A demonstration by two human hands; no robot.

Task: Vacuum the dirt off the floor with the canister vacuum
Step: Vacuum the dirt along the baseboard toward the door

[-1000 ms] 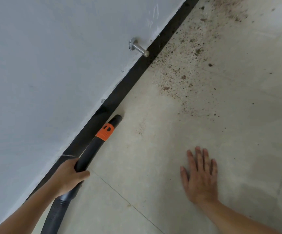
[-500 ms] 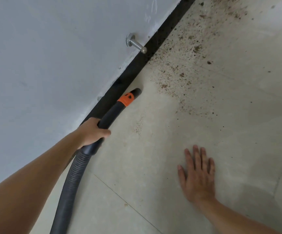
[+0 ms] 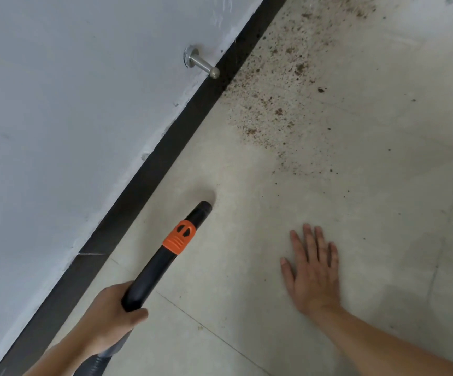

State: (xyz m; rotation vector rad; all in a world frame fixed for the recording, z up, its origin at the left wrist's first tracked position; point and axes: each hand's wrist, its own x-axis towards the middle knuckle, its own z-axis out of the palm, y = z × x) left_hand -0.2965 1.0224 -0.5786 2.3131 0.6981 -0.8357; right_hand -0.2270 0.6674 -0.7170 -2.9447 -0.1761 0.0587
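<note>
My left hand (image 3: 111,316) grips the black vacuum nozzle (image 3: 163,259), which has an orange band near its tip. The nozzle tip points up and to the right, just above the pale tiled floor (image 3: 247,294). Brown dirt (image 3: 279,104) is scattered over the floor ahead of the tip, thickest near the black baseboard (image 3: 165,147). A short stretch of the ribbed grey hose (image 3: 95,362) shows below my left hand. My right hand (image 3: 312,270) rests flat on the floor to the right of the nozzle, fingers straight. The canister itself is out of view.
A white wall (image 3: 70,104) runs diagonally along the left. A metal door stop (image 3: 201,63) sticks out of the wall just above the baseboard, close to the dirt. Tile joints cross the floor.
My left hand has pulled the nozzle back from the baseboard toward me and slightly right. The small speck patch near the nozzle's path is gone. My right hand has stayed flat on the floor.
</note>
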